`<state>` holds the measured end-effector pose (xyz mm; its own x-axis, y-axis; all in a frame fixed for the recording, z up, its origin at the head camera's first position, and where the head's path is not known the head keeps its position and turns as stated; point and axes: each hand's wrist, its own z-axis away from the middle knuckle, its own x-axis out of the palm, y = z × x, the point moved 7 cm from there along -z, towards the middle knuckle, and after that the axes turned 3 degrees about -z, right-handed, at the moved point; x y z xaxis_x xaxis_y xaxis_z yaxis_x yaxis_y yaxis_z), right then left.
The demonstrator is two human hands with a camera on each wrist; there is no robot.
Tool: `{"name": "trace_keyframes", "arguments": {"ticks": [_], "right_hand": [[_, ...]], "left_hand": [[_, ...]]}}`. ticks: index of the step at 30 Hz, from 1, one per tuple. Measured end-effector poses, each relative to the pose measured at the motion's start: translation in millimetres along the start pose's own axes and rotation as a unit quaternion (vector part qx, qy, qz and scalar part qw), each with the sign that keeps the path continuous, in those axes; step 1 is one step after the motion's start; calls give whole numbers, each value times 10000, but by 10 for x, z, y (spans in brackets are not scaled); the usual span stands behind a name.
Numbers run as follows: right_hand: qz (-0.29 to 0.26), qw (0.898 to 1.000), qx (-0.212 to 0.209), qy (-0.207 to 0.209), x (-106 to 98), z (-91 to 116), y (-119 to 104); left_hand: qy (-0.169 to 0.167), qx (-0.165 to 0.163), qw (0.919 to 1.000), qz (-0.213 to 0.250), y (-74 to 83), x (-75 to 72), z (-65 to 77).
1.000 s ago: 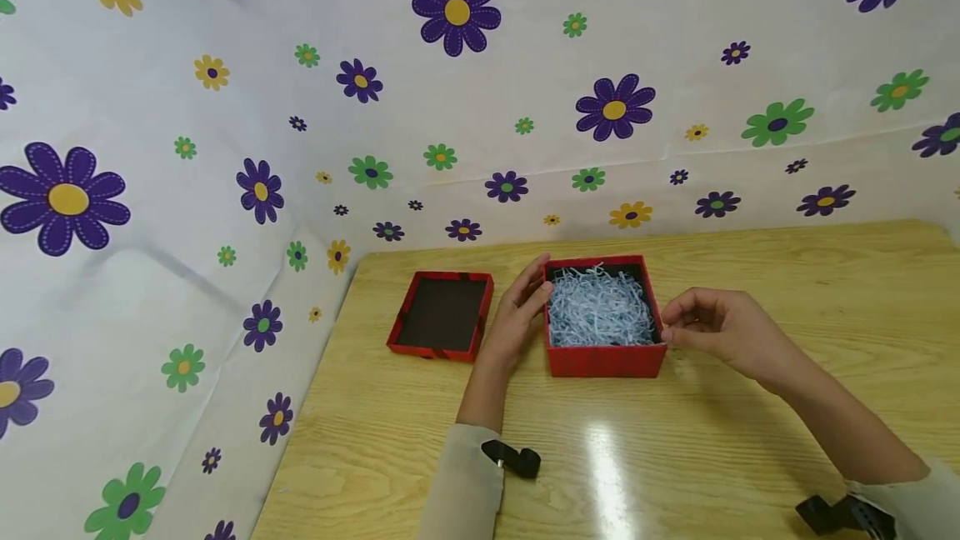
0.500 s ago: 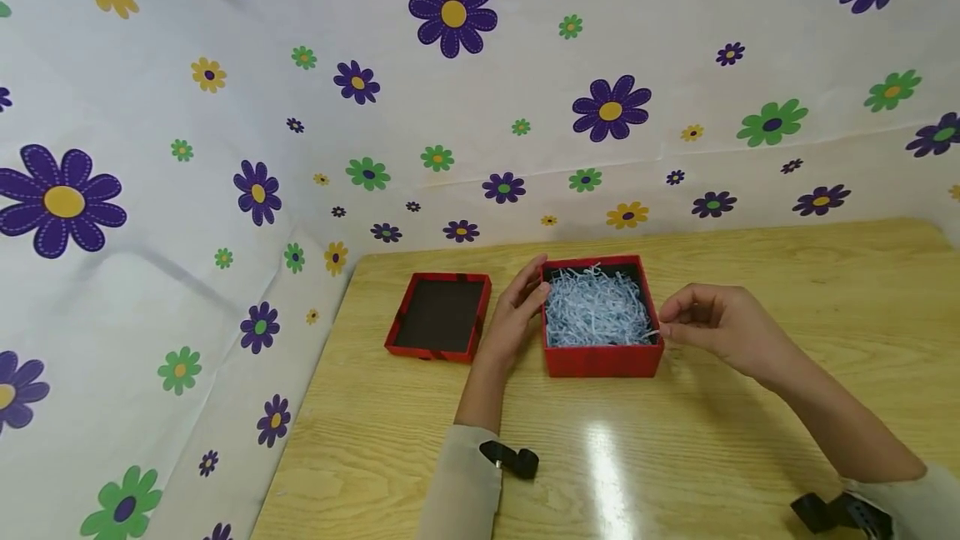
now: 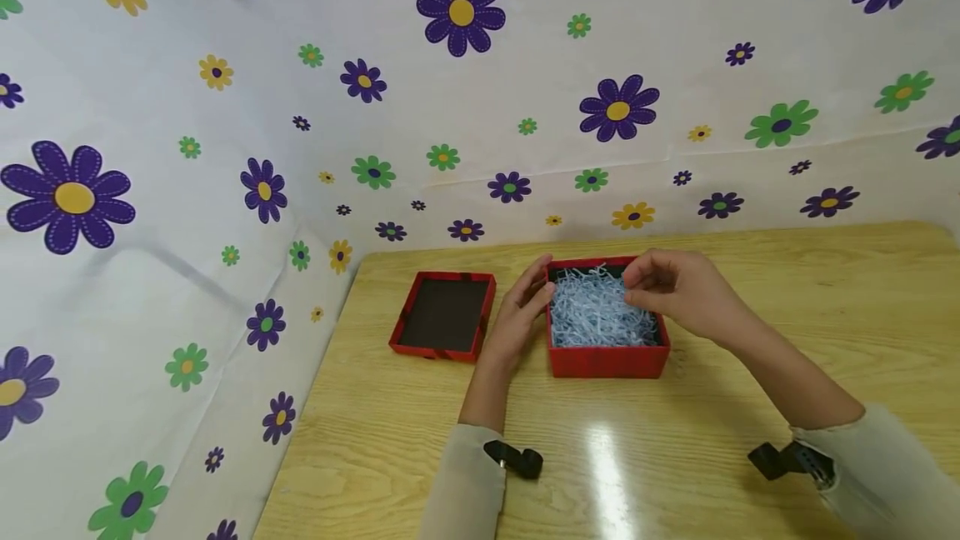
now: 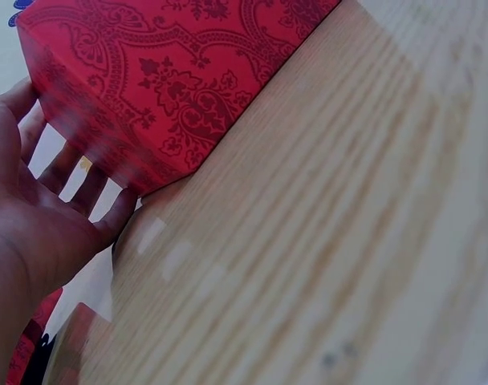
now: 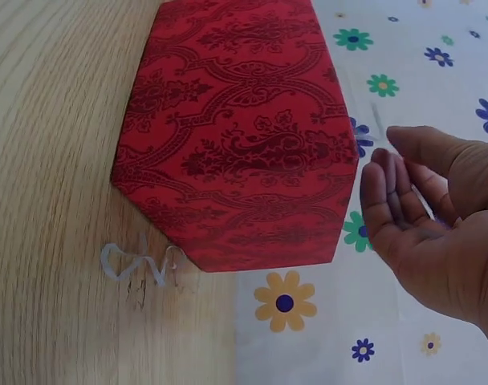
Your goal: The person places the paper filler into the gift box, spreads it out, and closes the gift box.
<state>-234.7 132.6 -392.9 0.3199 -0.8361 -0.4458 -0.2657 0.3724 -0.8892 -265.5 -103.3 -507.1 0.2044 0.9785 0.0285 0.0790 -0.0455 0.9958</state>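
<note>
A red patterned box (image 3: 609, 363) sits open-topped on the table, filled with light blue shredded paper (image 3: 596, 315). My left hand (image 3: 516, 317) rests against its left wall, the thumb by the rim; the left wrist view shows long fingers touching the red side (image 4: 180, 88). Over the box's right rim hovers my right hand (image 3: 678, 290), fingers loosely bent towards the thumb. In the right wrist view a gap shows between that thumb and the fingers (image 5: 380, 188), with nothing visible in it. The right hand covers the box's far right corner in the head view.
Left of the box lies a red lid (image 3: 442, 315), its dark inside facing up. A pale paper strand (image 5: 144, 261) is on the wooden table (image 3: 375, 440) beside the box. Flower-printed white sheeting (image 3: 480, 107) stands behind and to the left.
My right hand has moved up and left, from the near right corner to over the box's right rim. The pale strand seen at its fingertips no longer shows there. The left hand keeps its place.
</note>
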Motion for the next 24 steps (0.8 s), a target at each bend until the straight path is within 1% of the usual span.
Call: {"name": "trace_keyframes", "arguments": {"ticks": [3,5,7,9,11,13,14,16,18,19,22,24], "right_hand": [[170,9994,287,66,-27,-23,36],[131,9986,494,105,-51,-27,51],[-108,9983,573,27,-54,-38,38],[-596,9962,567,-270,5,-70,22],[-1132,9894,524,-743,117,-114,7],[-1638,9762,562,-1306,265,-156,4],[-1792,9698,636,-1525,339,-178,14],[-1980,9598,810,-1817,463,-220,41],[-2057,9543,1010,-1918,560,-264,84],[-2049,9536,1110,-1905,598,-287,108],[-1829,9563,1371,-1820,691,-349,180],[-1489,9614,1470,-1786,740,-385,216]], "left_hand": [[-42,21,10000,-1,-6,29,-13],[-59,20,10000,4,1,42,-14],[-60,10,10000,-9,13,43,-11],[-46,5,10000,-11,30,33,-5],[-33,2,10000,-2,36,19,-8],[-12,28,10000,-14,34,4,-16],[5,42,10000,-23,32,-3,-20],[30,52,10000,-32,26,-13,-28],[51,50,10000,-47,18,-19,-30],[56,39,10000,-37,11,-20,-29],[39,8,10000,-8,1,-14,-22],[13,13,10000,8,-1,-5,-20]]}}
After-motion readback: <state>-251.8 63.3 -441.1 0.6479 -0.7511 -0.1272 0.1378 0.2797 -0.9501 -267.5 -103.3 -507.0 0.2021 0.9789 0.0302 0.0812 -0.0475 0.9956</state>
